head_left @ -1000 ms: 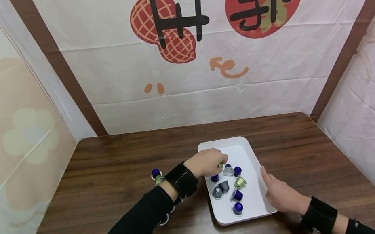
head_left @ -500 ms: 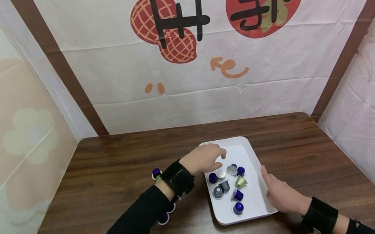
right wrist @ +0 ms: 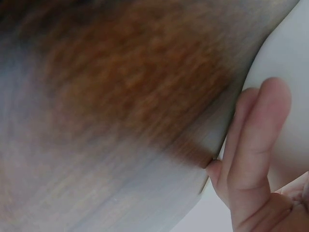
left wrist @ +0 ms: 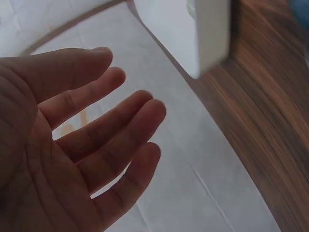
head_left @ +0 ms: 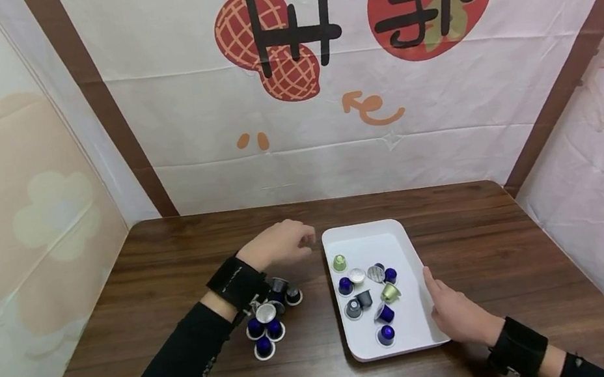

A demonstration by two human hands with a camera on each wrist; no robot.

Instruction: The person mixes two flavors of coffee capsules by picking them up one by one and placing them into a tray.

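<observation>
My left hand [head_left: 281, 244] hovers over the table just left of the white tray [head_left: 421, 288]. In the left wrist view its fingers [left wrist: 123, 145] are loosely bent and hold nothing. Inside the tray, a green coffee capsule [head_left: 339, 263] stands at the far left, and a second green capsule [head_left: 390, 293] lies tipped near the middle. Blue capsules [head_left: 386, 334] and grey ones [head_left: 353, 309] are spread around them. My right hand [head_left: 459, 310] rests along the tray's right side with straight fingers; the right wrist view shows those fingers [right wrist: 256, 140] against its white wall.
On the wooden table [head_left: 194, 258], left of the tray, several more capsules [head_left: 264, 347] stand close together, partly under my left wrist. A dark capsule [head_left: 293, 295] sits at that group's right side. A printed white cloth [head_left: 196, 119] hangs behind the table.
My left hand has let go of a green capsule, which now stands at the tray's far left, and has moved left out of the tray. My right hand has stayed at the tray's side.
</observation>
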